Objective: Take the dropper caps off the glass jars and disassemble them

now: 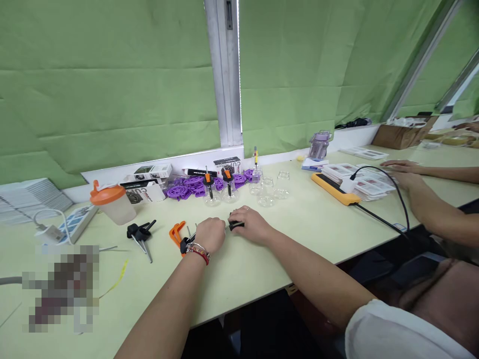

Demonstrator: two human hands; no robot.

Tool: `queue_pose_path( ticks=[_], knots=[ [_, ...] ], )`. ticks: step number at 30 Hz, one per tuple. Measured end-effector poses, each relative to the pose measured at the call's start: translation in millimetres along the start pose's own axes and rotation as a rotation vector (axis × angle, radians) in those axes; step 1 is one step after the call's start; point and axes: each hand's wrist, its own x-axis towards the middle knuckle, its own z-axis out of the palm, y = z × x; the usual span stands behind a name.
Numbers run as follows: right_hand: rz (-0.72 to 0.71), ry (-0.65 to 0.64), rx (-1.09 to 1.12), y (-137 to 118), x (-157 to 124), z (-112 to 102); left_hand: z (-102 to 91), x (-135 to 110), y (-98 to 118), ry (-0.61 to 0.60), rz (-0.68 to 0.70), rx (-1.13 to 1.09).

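Note:
My left hand [209, 234] is closed in a fist on an orange and black pump tool [178, 234] that rests on the pale table [299, 219]. My right hand [250, 223] lies just to its right, fingers curled around a small black part [236, 225] at the end of the thin metal rod between both hands. A beaded bracelet sits on my left wrist. Behind my hands stand several clear glass cups [266, 192], two with orange and black pumps stuck in them.
A black pump tool [141, 233] and an orange-lidded plastic jar [112, 202] lie to the left. Purple plastic discs [190, 187] and small boxes line the back wall. A yellow power strip [335, 189] with a black cable lies right, near another person's arms [419, 194].

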Motion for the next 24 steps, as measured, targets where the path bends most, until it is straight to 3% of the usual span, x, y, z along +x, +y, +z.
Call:
queue_pose_path(
  ticks=[5,9,13,17,24],
  knots=[
    [0.032,-0.19,-0.185,-19,21,-6,0.7,4,0,0.019,-0.002,-0.022],
    [0.099,-0.271,-0.079,-10,45,-12,-1.2,4,-2,0.062,-0.044,-0.035],
    [0.256,-0.166,0.099,20,66,-12,-11.4,-7,-5,0.178,-0.077,-0.065],
    [0.332,-0.062,0.236,48,72,1,-18.5,-25,-7,0.192,-0.039,-0.128],
    [0.34,-0.022,0.498,61,67,21,-2.1,-35,-13,0.201,0.052,-0.226]
  ],
)
